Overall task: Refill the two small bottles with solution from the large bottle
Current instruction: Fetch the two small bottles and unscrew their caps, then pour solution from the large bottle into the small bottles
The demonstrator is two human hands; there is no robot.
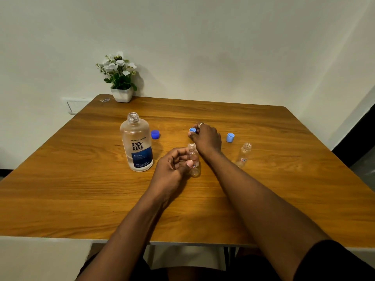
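Gripping an uncapped small bottle (pixel 193 159) upright on the table (pixel 81 189) in the left hand (pixel 172 166), beside the open renu bottle (pixel 137 142) and dark blue cap (pixel 155 134). Pinching a light blue cap (pixel 192 130) in the right hand (pixel 207 137), just beyond. Rightward: second small bottle (pixel 244 154), second light blue cap (pixel 230 137).

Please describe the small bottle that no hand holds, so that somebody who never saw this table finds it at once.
On the wooden table, find the large bottle with the blue label at the left. Go right, past the right hand pinching a cap, to the small bottle beside a loose light blue cap. Unlike the other small bottle, gripped by the left hand, it stands free.
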